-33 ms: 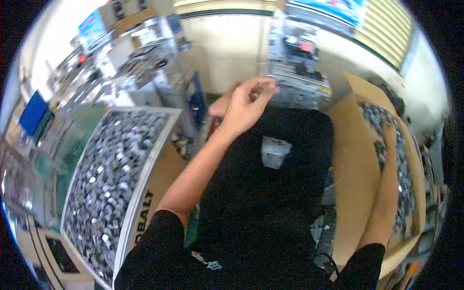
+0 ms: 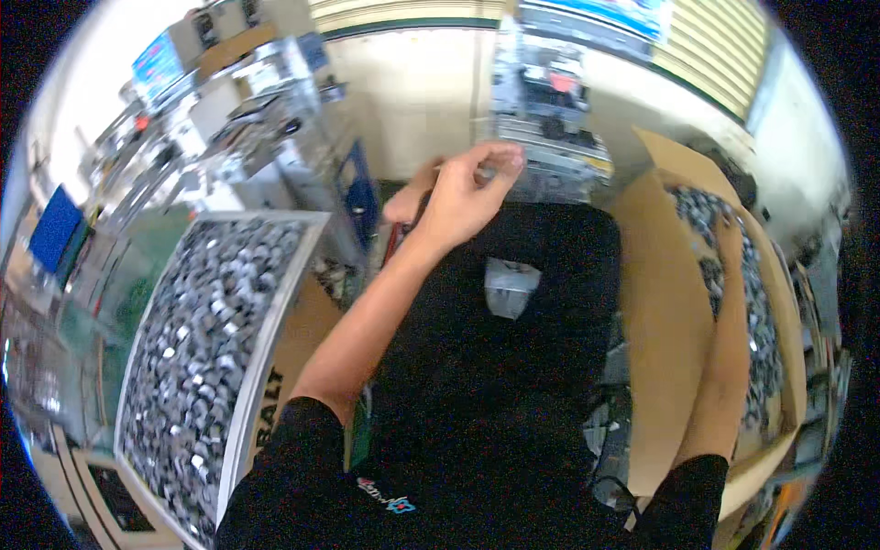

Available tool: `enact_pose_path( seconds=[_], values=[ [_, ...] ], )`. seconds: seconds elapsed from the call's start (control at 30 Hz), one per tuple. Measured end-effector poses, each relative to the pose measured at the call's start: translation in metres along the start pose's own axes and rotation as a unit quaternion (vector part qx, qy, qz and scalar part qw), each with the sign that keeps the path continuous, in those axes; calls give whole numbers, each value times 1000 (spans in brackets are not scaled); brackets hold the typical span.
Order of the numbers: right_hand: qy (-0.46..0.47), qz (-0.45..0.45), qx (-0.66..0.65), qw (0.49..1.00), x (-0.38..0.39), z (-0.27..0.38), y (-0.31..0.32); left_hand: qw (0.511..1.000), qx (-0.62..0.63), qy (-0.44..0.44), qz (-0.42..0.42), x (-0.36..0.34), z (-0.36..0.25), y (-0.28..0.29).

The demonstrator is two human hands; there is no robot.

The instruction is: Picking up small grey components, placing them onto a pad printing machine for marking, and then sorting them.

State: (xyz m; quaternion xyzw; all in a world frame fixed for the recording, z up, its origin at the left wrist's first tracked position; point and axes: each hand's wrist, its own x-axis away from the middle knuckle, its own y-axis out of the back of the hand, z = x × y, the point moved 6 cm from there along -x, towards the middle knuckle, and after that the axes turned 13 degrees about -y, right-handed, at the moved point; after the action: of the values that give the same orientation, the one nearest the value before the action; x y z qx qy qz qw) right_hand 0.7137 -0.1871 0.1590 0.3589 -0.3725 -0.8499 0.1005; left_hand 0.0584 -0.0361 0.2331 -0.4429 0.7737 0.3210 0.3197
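My left hand [image 2: 469, 197] is raised over the upper edge of a black padded surface [image 2: 559, 229], its fingers curled together around something I cannot make out. A small pale, translucent piece [image 2: 511, 287] lies on the black surface below it. Just behind this hand is a blurred patch of skin [image 2: 403, 203], its owner unclear. My right hand [image 2: 729, 229] reaches down among small grey metal pieces [image 2: 761, 344] inside an open cardboard box [image 2: 665, 344]; its fingertips are blurred and partly hidden.
A metal-rimmed tray [image 2: 319, 229] full of small shiny pieces stands at the left, over brown cardboard [image 2: 312, 325]. Cluttered machinery [image 2: 261, 147] and a blue panel [image 2: 57, 229] are beyond it. More equipment [image 2: 550, 156] stands against the wall ahead, below a yellow shutter [image 2: 710, 64].
The view has shifted slightly, so the background sits a little further left. Both hands keep almost the same posture, the right still in the box.
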Motion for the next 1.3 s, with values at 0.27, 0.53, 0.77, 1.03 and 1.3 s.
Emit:
enact_pose_path(
  seconds=[0.27, 0.53, 0.77, 1.03, 1.3],
  values=[
    [91, -49, -232, 967, 44, 137, 74, 945, -280, -156, 59, -94, 77, -96],
    [131, 74, -343, 927, 98, 260, 47, 947, -273, -2, 172, -130, 133, -96],
    [223, 90, -326, 914, 124, 327, 18, 952, -248, 2, 181, -126, 132, -97],
    [244, 94, -319, 911, 158, 381, 33, 941, -285, 38, 181, -123, 133, -91],
    [240, 31, -390, 888, 162, 382, 42, 946, -238, 122, 185, -121, 118, -92]
  ],
)
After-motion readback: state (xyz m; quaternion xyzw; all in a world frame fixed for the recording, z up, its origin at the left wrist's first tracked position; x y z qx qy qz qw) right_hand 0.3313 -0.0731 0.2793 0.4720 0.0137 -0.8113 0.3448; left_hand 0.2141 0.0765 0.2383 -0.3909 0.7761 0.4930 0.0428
